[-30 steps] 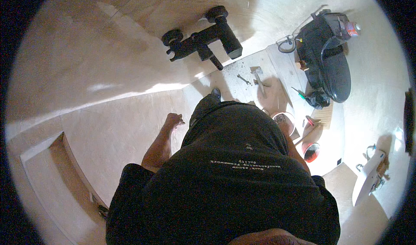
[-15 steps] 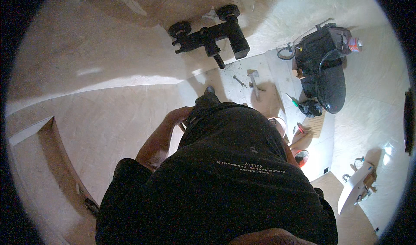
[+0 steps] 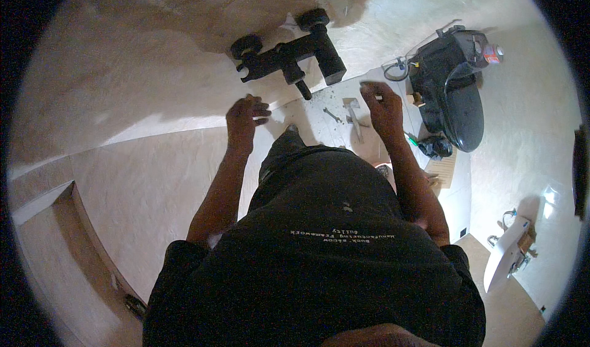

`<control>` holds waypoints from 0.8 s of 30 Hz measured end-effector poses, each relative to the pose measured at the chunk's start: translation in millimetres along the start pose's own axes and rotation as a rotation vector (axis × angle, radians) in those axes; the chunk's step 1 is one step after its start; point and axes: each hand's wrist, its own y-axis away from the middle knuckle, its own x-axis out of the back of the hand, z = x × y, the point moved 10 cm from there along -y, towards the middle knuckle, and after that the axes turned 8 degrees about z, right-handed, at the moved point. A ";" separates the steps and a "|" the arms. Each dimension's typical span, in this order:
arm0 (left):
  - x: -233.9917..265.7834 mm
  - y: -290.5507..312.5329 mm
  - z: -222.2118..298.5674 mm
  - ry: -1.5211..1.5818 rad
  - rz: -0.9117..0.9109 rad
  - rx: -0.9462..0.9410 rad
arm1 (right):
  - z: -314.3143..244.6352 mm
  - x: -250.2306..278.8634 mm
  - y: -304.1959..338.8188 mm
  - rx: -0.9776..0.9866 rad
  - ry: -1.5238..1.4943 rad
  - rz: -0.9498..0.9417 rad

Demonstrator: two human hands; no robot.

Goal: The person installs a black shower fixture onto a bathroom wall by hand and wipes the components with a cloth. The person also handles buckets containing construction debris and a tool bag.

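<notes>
A black shower mixer tap [image 3: 286, 58] is fixed to the marbled wall in front of me. Below its left end, my left hand [image 3: 244, 118] is raised close to the wall, apart from the tap, with several fingers spread toward the right. My right hand [image 3: 383, 110] is up to the right of the tap, over the floor. Its fingers are bent together around a small pale patch; I cannot make out what that is. On the floor between my hands lie a metal spanner [image 3: 332, 114] and a hammer [image 3: 354, 118].
A black toilet [image 3: 462, 116] stands at the right wall, with a clear bottle [image 3: 491, 53] on top. Beside it lie a black bag [image 3: 435, 147] and cardboard [image 3: 447, 170]. A white washbasin [image 3: 505, 258] is farther right. A recessed ledge [image 3: 92, 249] runs along the left.
Both hands, hidden beside my body before, have risen into view in front of me, either side below the mixer tap. The whole view has shifted slightly.
</notes>
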 end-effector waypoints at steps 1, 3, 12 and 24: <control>-6.2 2.3 20.2 0.043 0.026 -0.044 | -17.3 2.6 -7.2 0.009 -0.085 0.033; -10.0 3.9 44.0 0.076 0.043 -0.070 | -45.7 0.1 -21.2 0.020 -0.175 0.061; -24.1 15.0 85.7 0.145 0.095 -0.136 | -72.7 -53.1 -48.0 -0.239 -0.596 -0.200; -21.8 21.5 94.5 0.147 0.082 -0.215 | -80.7 -56.2 -46.4 -0.251 -0.576 -0.169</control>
